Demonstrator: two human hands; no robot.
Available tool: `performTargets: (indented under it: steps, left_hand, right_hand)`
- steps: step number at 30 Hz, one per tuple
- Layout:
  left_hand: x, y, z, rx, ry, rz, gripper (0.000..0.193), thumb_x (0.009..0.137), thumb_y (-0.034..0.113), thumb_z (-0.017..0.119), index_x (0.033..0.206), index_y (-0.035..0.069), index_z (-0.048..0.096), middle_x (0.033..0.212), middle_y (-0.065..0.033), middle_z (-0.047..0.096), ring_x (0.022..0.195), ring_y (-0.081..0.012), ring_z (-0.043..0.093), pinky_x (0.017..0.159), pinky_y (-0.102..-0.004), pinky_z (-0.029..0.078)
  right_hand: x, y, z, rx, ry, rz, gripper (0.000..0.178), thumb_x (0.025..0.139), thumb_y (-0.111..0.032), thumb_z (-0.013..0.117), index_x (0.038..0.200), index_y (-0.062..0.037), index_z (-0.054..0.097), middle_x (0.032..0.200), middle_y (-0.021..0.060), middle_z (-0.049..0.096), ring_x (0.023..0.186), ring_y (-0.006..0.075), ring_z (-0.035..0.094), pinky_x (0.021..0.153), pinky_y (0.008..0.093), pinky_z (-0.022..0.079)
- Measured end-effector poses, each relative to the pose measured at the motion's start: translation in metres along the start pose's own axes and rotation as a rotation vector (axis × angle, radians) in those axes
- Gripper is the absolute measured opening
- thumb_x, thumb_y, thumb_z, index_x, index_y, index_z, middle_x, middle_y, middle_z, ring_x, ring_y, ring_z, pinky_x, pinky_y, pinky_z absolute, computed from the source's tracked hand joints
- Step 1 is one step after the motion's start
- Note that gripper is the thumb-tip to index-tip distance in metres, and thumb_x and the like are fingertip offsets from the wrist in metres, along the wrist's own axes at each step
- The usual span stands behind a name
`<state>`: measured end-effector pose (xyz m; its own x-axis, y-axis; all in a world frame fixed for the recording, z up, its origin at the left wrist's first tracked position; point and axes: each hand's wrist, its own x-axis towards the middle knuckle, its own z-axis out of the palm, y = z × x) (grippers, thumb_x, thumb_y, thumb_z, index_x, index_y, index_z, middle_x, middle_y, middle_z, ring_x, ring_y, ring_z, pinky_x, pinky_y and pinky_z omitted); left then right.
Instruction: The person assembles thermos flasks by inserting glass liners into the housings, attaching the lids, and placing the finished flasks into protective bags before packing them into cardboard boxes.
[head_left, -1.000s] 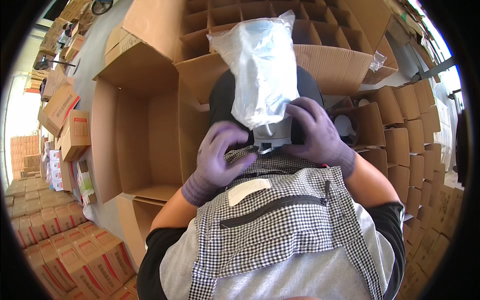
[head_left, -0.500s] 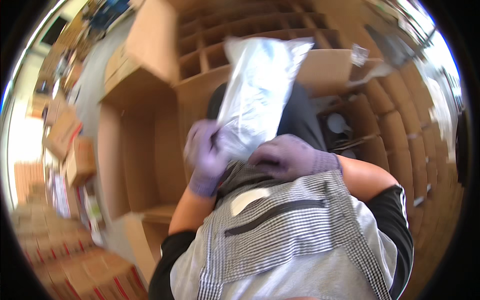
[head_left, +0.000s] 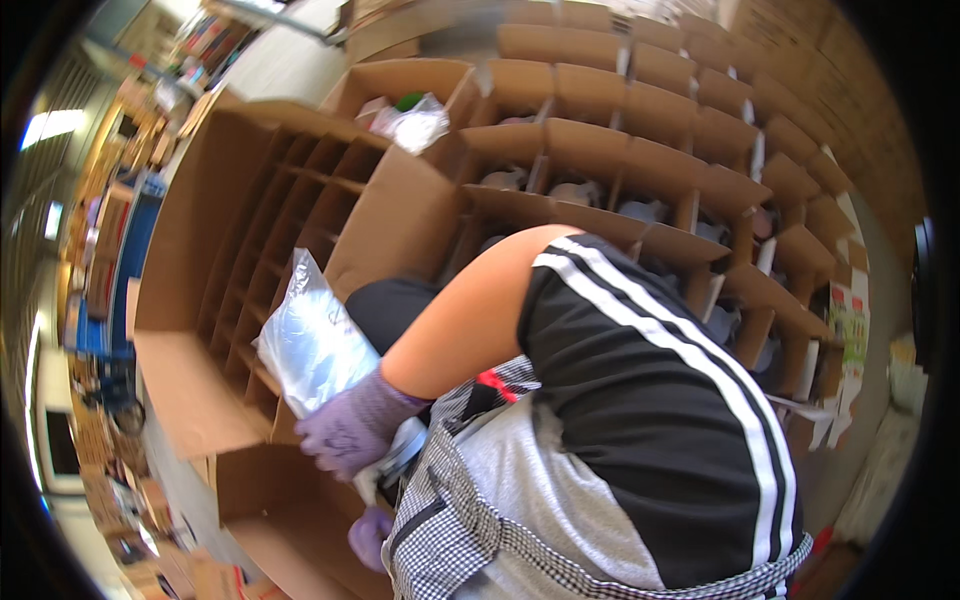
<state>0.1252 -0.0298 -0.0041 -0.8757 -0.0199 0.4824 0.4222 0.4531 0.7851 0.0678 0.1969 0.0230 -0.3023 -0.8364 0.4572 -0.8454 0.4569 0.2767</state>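
Observation:
My right hand [head_left: 355, 425], in a purple knitted glove, reaches across to the left with its fingers curled over the lower end of a clear plastic bag [head_left: 318, 345]. The bag's pale, shiny contents cannot be made out, and its loose end points away from me. Just below this hand is a grey-blue object [head_left: 400, 452] of unclear kind, partly behind my apron. Only a small part of my left hand [head_left: 372, 538], also gloved, shows lower down; its fingers are hidden. Beyond the bag stands an upright carton with cardboard dividers [head_left: 330, 185].
An opened carton [head_left: 290, 530] lies at the lower left. Rows of divided cardboard compartments [head_left: 585, 145] holding greyish items spread to the right. A smaller box [head_left: 350, 90] with crumpled plastic and a green item stands at the back. A blue cart [head_left: 125, 270] is farther left.
My view and body have turned right. The bag, formerly between both hands before me, is now at the left under my right hand. My left hand has become mostly hidden.

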Motion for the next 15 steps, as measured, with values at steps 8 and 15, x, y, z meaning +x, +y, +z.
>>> performTargets:
  steps: [8,15]
  left_hand:
    - [0.051,0.052,0.049,-0.413,-0.031,-0.181,0.052,0.107,0.038,0.048,0.148,0.006,0.044,0.149,-0.0164,0.047,0.135,-0.0334,0.048,0.114,-0.0512,0.04]
    - [0.084,0.037,0.093,-0.828,-0.446,-0.315,0.03,0.104,0.018,0.057,0.131,0.007,0.052,0.134,-0.0114,0.055,0.123,-0.0278,0.056,0.108,-0.0469,0.046]
  right_hand:
    - [-0.003,0.063,-0.064,0.125,0.598,0.527,0.012,0.075,-0.032,0.072,0.084,-0.0237,0.071,0.094,0.002,0.065,0.099,0.0281,0.061,0.095,0.048,0.043]
    - [-0.068,0.038,-0.097,-0.013,0.283,0.698,0.015,0.072,-0.029,0.072,0.085,-0.0228,0.073,0.096,0.0003,0.062,0.102,0.0248,0.058,0.103,0.0468,0.04]
